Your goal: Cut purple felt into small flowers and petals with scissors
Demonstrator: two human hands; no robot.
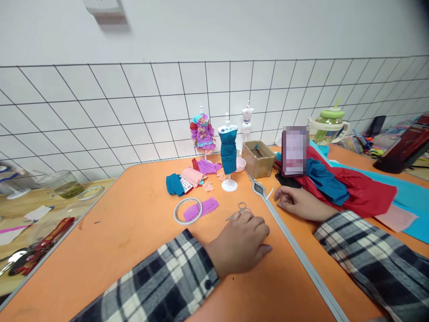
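My left hand (241, 241) rests palm down on the orange table, its fingers loosely bent and the thumb held apart. Just beyond its knuckles lie small scissors (243, 207), partly covered by the hand. My right hand (299, 202) lies on the table beside the phone (295, 152), fingers loosely curled with nothing seen in them. In front of me stands a small white dress form (229, 184) wrapped in teal fabric (229, 152). Left of the scissors, a tape roll (176, 215) lies partly over a purple fabric strip (209, 205).
Behind are a doll form in a purple dress (202, 134), a bare white form (247, 117) and a cardboard box (258, 163). Fabric scraps (192, 177) lie left of centre. At right are red fabric (365, 185) and a green-lidded jug (330, 127). A grey zipper-like strip (295, 250) crosses the table.
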